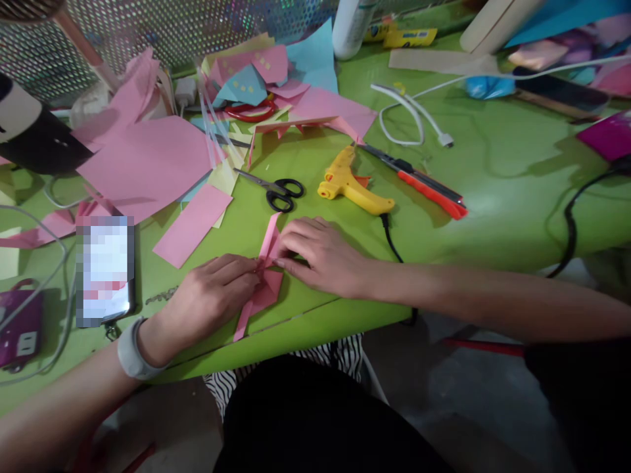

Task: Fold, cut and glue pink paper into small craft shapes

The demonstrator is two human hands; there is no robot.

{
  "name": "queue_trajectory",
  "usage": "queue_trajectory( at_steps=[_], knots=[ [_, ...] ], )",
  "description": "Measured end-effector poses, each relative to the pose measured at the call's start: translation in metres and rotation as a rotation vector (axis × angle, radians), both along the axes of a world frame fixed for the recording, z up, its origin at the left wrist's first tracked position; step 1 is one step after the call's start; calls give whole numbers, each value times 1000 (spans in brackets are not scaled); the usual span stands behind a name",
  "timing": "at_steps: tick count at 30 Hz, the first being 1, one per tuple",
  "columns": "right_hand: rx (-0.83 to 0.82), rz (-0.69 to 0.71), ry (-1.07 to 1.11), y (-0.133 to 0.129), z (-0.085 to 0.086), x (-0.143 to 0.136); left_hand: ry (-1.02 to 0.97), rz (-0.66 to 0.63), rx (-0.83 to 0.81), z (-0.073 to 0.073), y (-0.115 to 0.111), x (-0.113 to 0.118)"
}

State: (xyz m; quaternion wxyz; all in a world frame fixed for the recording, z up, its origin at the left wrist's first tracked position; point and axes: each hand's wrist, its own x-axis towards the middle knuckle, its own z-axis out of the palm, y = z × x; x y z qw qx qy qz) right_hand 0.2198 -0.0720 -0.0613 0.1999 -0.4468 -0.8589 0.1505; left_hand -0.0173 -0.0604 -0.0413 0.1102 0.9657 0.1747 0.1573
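Observation:
A folded pink paper piece [265, 289] lies near the front edge of the green table, with one narrow strip pointing up and another pointing down. My left hand [217, 292] grips its left side, fingers pressed together at the middle fold. From the right, my right hand [315, 256] pinches the same paper between thumb and fingers. Just above the hands are black-handled scissors [279, 192], their blades slightly apart. A yellow glue gun [355, 187] lies to the right of the scissors, beside a red utility knife [426, 187].
A lit phone [106, 269] lies left of my left hand. Pink sheets [148, 164] and a pink rectangle [192, 223] spread across the left. A white cable [419, 118], a white bottle [351, 29] and a dark phone [562, 92] are farther back.

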Motion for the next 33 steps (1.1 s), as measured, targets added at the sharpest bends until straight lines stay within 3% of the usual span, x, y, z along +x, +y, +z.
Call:
queue_trajectory(
  at_steps=[6, 15, 24, 33],
  knots=[
    [-97, -7, 54, 2, 0, -2, 2, 6, -6, 0, 1, 0],
    [-97, -12, 17, 3, 2, -5, 27, 52, 17, 0, 0, 2],
    [-113, -26, -11, 5, 4, -6, 129, -21, 265, -1, -1, 4],
    [-146, -11, 122, 5, 2, -3, 132, -36, 259, 5, 1, 7]
  ],
)
